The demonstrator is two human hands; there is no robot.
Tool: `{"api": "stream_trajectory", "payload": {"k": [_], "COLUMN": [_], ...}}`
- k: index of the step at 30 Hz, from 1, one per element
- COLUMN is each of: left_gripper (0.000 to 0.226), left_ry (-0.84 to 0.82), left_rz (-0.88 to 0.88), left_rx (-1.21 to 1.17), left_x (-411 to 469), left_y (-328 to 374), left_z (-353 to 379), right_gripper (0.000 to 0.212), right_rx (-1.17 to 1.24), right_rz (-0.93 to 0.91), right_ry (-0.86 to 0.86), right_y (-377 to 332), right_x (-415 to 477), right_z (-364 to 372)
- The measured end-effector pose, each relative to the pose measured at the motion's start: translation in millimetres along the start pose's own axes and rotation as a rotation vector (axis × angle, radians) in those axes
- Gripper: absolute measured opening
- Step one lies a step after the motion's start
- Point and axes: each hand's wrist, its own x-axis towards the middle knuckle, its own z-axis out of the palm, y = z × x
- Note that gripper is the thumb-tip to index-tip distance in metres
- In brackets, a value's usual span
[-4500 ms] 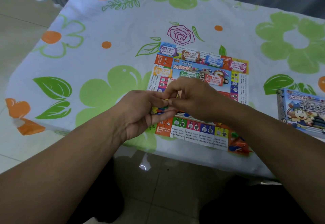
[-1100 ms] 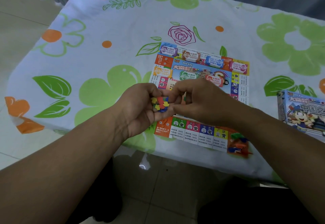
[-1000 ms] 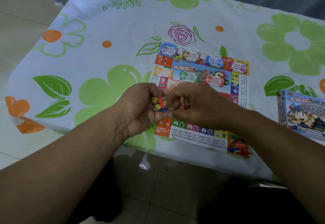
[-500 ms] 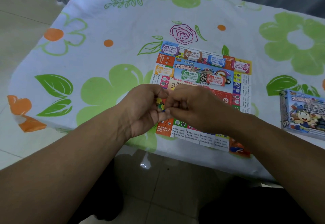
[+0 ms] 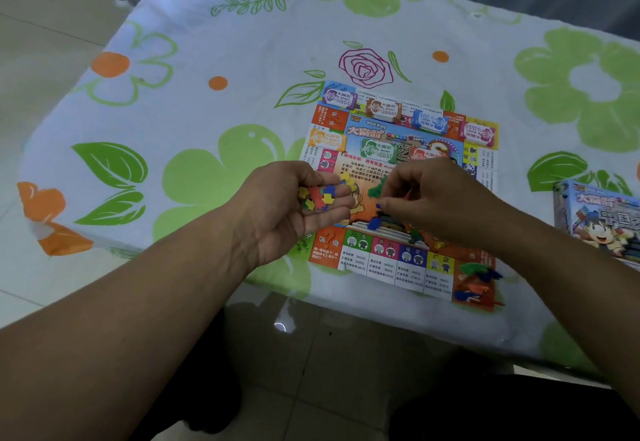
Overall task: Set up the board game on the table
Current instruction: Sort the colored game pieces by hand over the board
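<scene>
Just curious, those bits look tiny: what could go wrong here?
The small coloured plastic pieces heaped in the cupped left hand could spill off its fingers. The loose coloured pieces on the near right corner of the paper game board lie close to the table edge, beside the right forearm; a brush might sweep them off.

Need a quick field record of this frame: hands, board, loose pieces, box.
left hand: cupped, holds small multicoloured plastic pieces
right hand: fingers curled above the board's centre; what they pinch is unclear
board: colourful printed paper game board, flat on floral tablecloth
money: paper money stacks along the board's far edge
loose: pile of coloured pieces on the board's near right corner
box: blue game box right of the board, cut off by the frame
</scene>
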Motion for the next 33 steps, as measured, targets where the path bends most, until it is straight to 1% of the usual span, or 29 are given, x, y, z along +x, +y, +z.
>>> {"api": "stream_trajectory", "payload": {"k": [3,7,16,20,23,25,29,33], "left_gripper": [0.032,0.034,0.037,0.035,0.035,0.033,0.031,0.033], "left_ry": [0.005,0.0,-0.009,-0.02,-0.023,-0.03,-0.056,-0.088], "left_rz": [0.0,-0.002,-0.005,-0.013,-0.022,-0.027,-0.023,-0.022], "left_rx": [0.01,0.017,0.045,0.055,0.064,0.063,0.089,0.13], "left_x": [0,-1,-1,-1,-1,0,2,3], "left_y": [0,0,-1,-1,-2,-2,-4,-4], "left_z": [1,2,2,3,3,2,2,1], "right_gripper": [0.005,0.006,0.012,0.013,0.012,0.004,0.011,0.017], "right_rx": [-0.115,-0.183,-0.188,-0.213,-0.172,-0.109,-0.058,-0.078], "right_rz": [-0.014,-0.041,-0.031,-0.043,-0.095,-0.16,-0.269,-0.295], "right_ry": [-0.051,-0.053,-0.09,-0.041,0.05,0.1,0.076,0.044], "right_y": [6,6,7,6,0,-8,-18,-18], "right_x": [-5,-6,-6,-5,-3,-3,-3,0], "right_z": [5,10,9,4,2,2,13,21]}}
